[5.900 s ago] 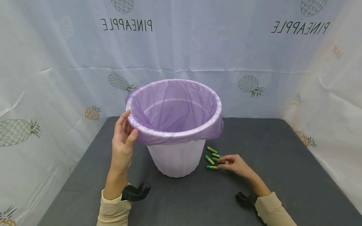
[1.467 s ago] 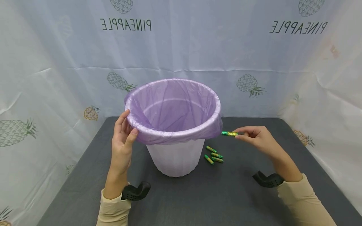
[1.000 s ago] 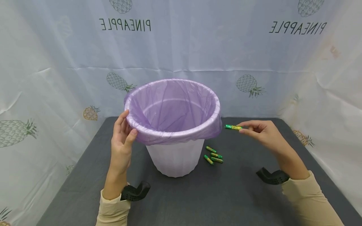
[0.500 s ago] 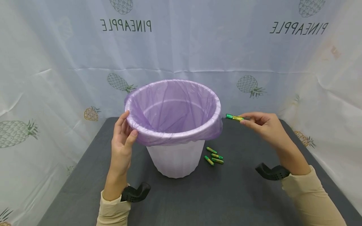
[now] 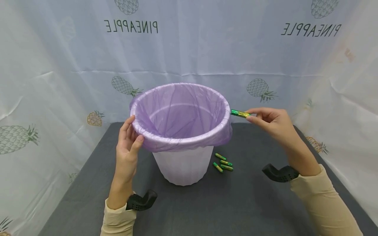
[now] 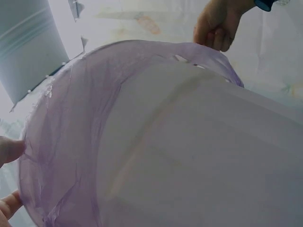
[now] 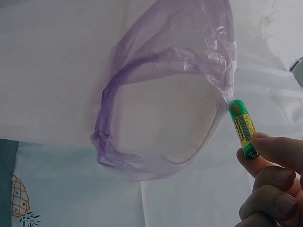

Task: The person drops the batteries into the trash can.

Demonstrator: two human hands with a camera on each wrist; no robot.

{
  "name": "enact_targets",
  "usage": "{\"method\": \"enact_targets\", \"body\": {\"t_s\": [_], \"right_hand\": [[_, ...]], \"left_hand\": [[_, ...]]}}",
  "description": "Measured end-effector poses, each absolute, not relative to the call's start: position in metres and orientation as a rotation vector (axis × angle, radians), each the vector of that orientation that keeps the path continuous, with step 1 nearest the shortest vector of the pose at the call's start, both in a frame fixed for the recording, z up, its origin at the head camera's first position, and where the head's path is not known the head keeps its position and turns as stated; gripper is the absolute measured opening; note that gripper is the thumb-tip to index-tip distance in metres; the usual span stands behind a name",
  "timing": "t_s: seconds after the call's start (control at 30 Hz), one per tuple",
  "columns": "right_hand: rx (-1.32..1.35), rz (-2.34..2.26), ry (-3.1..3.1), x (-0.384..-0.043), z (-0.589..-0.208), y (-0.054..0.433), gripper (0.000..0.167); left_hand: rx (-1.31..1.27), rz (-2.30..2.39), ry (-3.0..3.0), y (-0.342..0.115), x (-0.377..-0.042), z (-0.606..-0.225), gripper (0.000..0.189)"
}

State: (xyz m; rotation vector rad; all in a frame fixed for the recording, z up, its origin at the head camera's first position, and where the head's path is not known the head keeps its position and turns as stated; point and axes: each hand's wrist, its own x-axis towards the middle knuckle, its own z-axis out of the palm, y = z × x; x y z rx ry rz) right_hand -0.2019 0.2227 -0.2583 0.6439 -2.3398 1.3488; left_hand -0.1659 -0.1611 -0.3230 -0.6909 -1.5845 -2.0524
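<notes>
A white trash can (image 5: 183, 167), lined with a purple bag (image 5: 189, 141) folded over its rim, stands upright on the dark table. My left hand (image 5: 127, 150) holds the can's left rim, thumb toward the front and fingers along the side; in the left wrist view a thumb and a fingertip show at the bag's edge. Between thumb and index finger, my right hand (image 5: 270, 123) pinches a green and gold battery (image 7: 242, 128) by one end. Its green end is at the can's right rim, at about rim height; whether it touches cannot be told.
Several more green and gold batteries (image 5: 226, 167) lie on the table (image 5: 189, 213) right of the can's base. Pineapple-printed curtains (image 5: 189, 49) hang behind and at both sides. Each wrist wears a black camera mount (image 5: 280, 173).
My right hand picked up a battery from the group by the can, raised it to rim height, and lately moved it left toward the rim. My left hand has stayed on the rim.
</notes>
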Motion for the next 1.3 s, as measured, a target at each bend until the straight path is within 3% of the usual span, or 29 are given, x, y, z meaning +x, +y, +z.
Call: {"method": "enact_targets", "body": {"t_s": [0.53,0.77,1.3], "right_hand": [[0.707,1.342,-2.327,-0.211,-0.247,0.196,0.013],[0.748,1.396,-2.294,-0.216,-0.245,0.186,0.027],[0.829,1.536,-2.244,-0.22,-0.249,0.169,0.032]], "left_hand": [[-0.7,-2.055,-1.586,-0.161,-0.165,-0.321,0.053],[-0.706,-2.053,-1.581,-0.161,-0.165,-0.322,0.053],[-0.71,-2.051,-1.587,-0.161,-0.165,-0.322,0.053]]}}
